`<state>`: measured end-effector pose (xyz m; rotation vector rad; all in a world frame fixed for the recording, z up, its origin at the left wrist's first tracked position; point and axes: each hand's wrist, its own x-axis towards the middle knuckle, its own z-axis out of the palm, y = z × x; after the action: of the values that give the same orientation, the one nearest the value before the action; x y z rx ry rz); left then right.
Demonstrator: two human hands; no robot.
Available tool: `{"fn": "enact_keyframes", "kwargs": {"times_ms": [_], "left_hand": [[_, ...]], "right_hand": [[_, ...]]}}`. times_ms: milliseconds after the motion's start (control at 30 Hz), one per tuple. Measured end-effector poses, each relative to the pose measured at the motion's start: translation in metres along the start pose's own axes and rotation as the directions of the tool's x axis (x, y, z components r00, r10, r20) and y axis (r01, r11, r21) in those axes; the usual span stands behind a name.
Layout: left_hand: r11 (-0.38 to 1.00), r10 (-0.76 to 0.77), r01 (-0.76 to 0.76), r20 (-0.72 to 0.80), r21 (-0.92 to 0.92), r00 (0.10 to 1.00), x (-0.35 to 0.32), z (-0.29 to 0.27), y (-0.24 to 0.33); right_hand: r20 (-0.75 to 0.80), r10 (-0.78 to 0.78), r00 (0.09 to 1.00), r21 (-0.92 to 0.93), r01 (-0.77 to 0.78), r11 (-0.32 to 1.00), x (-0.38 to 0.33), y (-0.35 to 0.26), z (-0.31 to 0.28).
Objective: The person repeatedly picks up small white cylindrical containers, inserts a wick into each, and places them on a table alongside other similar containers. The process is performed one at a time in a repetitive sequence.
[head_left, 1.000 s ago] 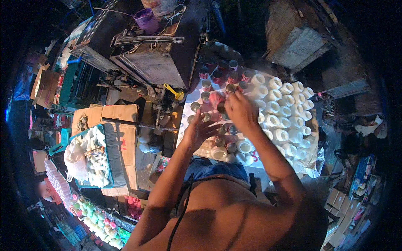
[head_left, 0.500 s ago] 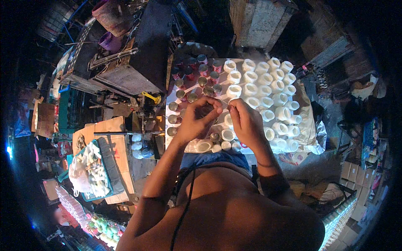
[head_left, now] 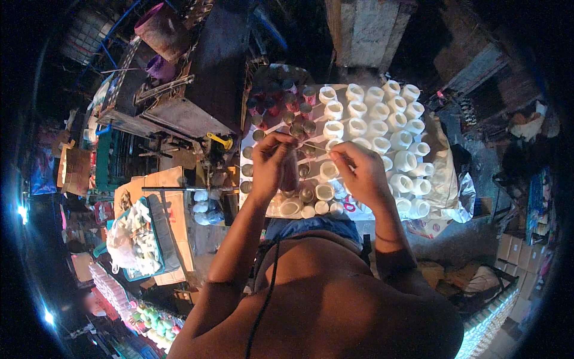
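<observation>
Over the table, a thin pale strand [head_left: 312, 147], string or slim stick I cannot tell, runs between my hands. My left hand [head_left: 270, 163] pinches its left end, fingertips pressed together. At the other end are the closed thumb and fingers of my right hand [head_left: 354, 167]. Below the left fingers, a dark reddish cylinder [head_left: 289, 173] shows; whether the hand touches it is unclear. White rounded open-topped pots [head_left: 376, 128] stand in rows right of the hands. Dark red glass-like cups [head_left: 290, 103] stand beyond and left of them, with pale strips lying among them.
The table [head_left: 281, 210] also carries short white cylinders [head_left: 321, 207] near my waist. Left of it are a yellow-handled tool [head_left: 220, 140], cardboard [head_left: 170, 209] and a green-edged tray [head_left: 156, 254] of white pieces. A dark cabinet [head_left: 206, 78] rises at the far left, crumpled paper [head_left: 442, 173] at the right.
My hands have moved apart, and the pale strand now shows stretched between them. The right hand has shifted slightly right and nearer me. The reddish cylinder has come into clearer view.
</observation>
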<state>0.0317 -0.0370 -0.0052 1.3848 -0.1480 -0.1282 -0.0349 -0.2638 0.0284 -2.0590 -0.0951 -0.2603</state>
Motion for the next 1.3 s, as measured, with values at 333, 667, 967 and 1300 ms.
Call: {"fn": "enact_keyframes", "kwargs": {"times_ms": [333,667,967,1300], "left_hand": [[0.931,-0.161,0.095,-0.162,-0.353,0.974,-0.003,-0.017,-0.005],[0.943,-0.192,0.145,-0.133,-0.300,0.972,-0.030,-0.003,-0.013],[0.977,-0.179,0.168,-0.082,-0.134,0.980,-0.023,-0.052,-0.022],[0.631,-0.411,0.363,0.102,-0.685,0.906,-0.022,-0.044,-0.035]], "right_hand": [[-0.087,0.113,0.990,0.465,-0.060,0.884,-0.024,0.051,0.032],[-0.353,0.354,0.866,0.766,0.051,0.641,0.013,0.000,0.078],[-0.315,0.065,0.947,0.525,0.116,0.843,0.028,0.014,0.047],[0.040,0.147,0.988,0.419,-0.150,0.895,0.001,0.007,0.111]]}}
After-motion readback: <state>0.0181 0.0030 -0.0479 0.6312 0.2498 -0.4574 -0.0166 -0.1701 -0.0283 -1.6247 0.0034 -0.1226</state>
